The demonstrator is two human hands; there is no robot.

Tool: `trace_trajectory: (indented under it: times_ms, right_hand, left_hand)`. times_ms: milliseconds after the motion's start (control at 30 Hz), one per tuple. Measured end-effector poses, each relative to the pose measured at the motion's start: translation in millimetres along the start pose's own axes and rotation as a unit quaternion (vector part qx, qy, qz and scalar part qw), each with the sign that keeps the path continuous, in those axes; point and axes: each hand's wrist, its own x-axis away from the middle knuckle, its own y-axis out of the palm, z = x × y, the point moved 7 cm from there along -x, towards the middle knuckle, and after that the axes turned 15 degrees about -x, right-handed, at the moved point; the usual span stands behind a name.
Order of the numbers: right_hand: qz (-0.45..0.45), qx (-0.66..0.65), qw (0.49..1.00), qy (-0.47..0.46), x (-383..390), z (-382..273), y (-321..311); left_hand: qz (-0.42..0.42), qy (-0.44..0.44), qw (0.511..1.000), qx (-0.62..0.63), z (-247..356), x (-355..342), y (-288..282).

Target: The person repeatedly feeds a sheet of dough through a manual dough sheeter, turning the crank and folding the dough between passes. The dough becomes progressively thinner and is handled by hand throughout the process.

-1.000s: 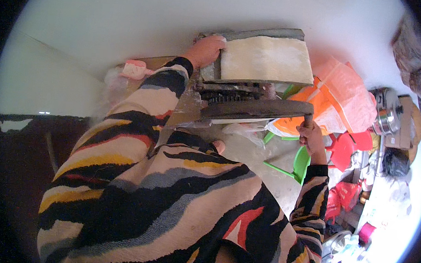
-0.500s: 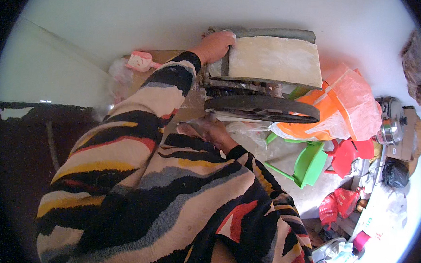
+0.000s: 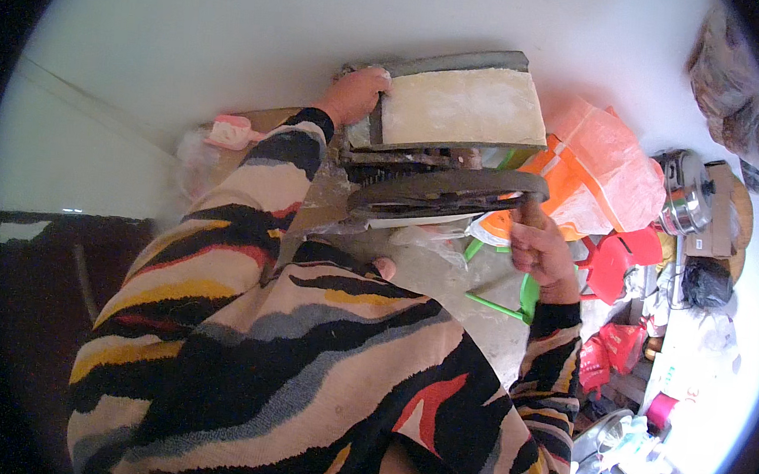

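Observation:
A hand-cranked dough roller with a metal tray (image 3: 460,62) stands ahead of me. On its tray lies a pale, floured sheet of dough (image 3: 466,106). My left hand (image 3: 358,95) is at the tray's left end, fingers curled down beside the dough's edge; their tips are hidden, so what they hold is unclear. On the roller's near side is a large dark spoked handwheel (image 3: 439,193). My right hand (image 3: 542,251) is closed around the crank handle (image 3: 532,215) at the wheel's right end. Striped sleeves cover both my arms.
Right of the roller leans an orange and white plastic sack (image 3: 609,177). Beyond it are a red stool (image 3: 617,262) and a steel pot (image 3: 685,190). A green stool (image 3: 528,296) is partly behind my right hand. A pink scoop (image 3: 231,132) lies at the left.
My right hand has swung from the near left of the handwheel to its right end, the wheel turning with it. My left hand stays at the tray's left end. The view has shifted slightly.

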Motion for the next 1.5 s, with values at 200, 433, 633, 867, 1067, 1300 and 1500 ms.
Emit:
trace_trajectory:
  times_ms: [200,433,633,867,1067,1300,1500]
  right_hand:
    - [0.130,0.172,0.975,-0.046,-72,36,-176]
    - [-0.092,0.825,0.542,-0.130,-258,309,-146]
    - [-0.107,-0.004,0.980,0.170,-157,281,57]
    - [-0.177,-0.129,0.965,0.142,-46,140,144]
    - [-0.079,-0.039,0.996,0.016,8,31,60]
    - [0.142,0.222,0.961,-0.082,-33,9,-133]
    - [0.173,0.655,0.734,-0.053,-188,170,-229]
  left_hand:
    - [-0.041,-0.012,0.999,0.009,-1,3,-2]
    - [-0.012,-0.012,1.000,0.006,-6,0,5]
    - [0.034,-0.009,0.999,0.005,-11,0,18]
    - [0.093,0.034,0.995,-0.021,-11,0,18]
    - [0.034,0.011,0.999,-0.001,-7,-1,10]
    - [0.058,0.014,0.998,0.010,-2,3,0]
    - [-0.016,-0.002,1.000,0.011,-9,-1,12]
